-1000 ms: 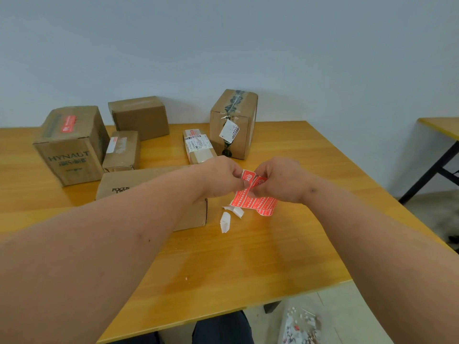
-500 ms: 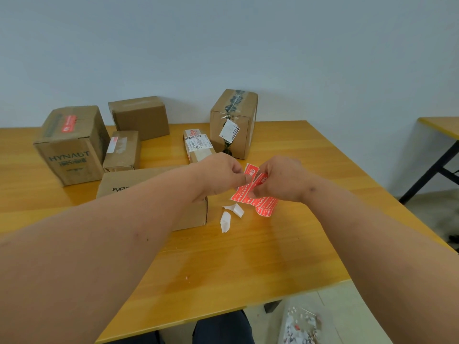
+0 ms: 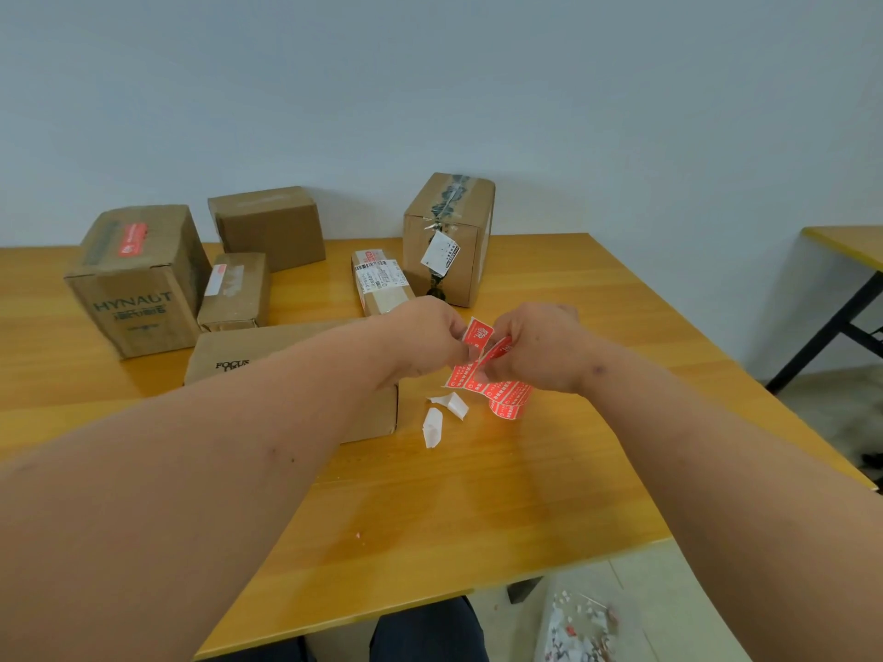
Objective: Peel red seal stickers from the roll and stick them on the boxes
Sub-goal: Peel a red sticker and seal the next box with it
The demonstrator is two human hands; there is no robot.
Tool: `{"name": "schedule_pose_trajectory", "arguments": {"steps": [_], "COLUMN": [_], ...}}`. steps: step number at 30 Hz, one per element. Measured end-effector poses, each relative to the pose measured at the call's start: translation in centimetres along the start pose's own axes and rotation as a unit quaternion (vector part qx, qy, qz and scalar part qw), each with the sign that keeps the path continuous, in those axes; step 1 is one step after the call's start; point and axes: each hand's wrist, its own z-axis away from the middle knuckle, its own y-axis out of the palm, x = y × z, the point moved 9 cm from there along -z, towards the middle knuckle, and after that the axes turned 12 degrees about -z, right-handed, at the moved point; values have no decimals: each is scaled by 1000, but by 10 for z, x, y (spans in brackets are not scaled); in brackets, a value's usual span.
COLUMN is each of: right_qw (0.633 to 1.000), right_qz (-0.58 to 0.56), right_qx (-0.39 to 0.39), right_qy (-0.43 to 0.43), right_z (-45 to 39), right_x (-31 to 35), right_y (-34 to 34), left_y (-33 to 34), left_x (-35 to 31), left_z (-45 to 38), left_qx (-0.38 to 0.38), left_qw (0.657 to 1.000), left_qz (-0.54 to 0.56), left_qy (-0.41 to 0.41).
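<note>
Both hands up over the table, picking at the red sticker strip

Left hand (image 3: pixel 425 336) pinches one red sticker (image 3: pixel 479 333) while the right hand (image 3: pixel 540 346) holds the sticker roll (image 3: pixel 501 396), which trails down toward the table (image 3: pixel 478 508). Two white backing scraps (image 3: pixel 442 415) lie just near of the hands. Cardboard boxes sit far left, the HYNAUT box (image 3: pixel 138 279) already has a red seal on top, and a tall box (image 3: pixel 446 238) stands far behind the hands.
</note>
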Motion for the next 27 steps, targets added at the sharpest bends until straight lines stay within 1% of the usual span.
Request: {"name": "schedule_pose_trajectory", "arguments": {"steps": [4, 9, 11, 14, 19, 27], "right_qw": [1000, 1000, 1000, 999, 999, 1000], "right_qz": [7, 11, 21, 43, 17, 2], "right_qx": [-18, -20, -15, -10, -26, -15], "right_qy": [-20, -19, -16, -12, -17, -24], "right_z": [-3, -3, -3, -3, -3, 2], "right_x": [3, -1, -1, -2, -1, -1], "right_y": [-2, -1, 0, 1, -4, -4], "left_y": [-2, 2, 3, 1, -3, -11], "left_x": [5, 3, 4, 4, 10, 25], "left_z": [0, 5, 4, 2, -2, -3], "left_qx": [-5, 31, 32, 10, -19, -79], "left_qw": [1000, 999, 999, 1000, 999, 992], "left_qz": [26, 27, 15, 8, -9, -42], "left_qy": [-3, 6, 3, -10, -40, -94]}}
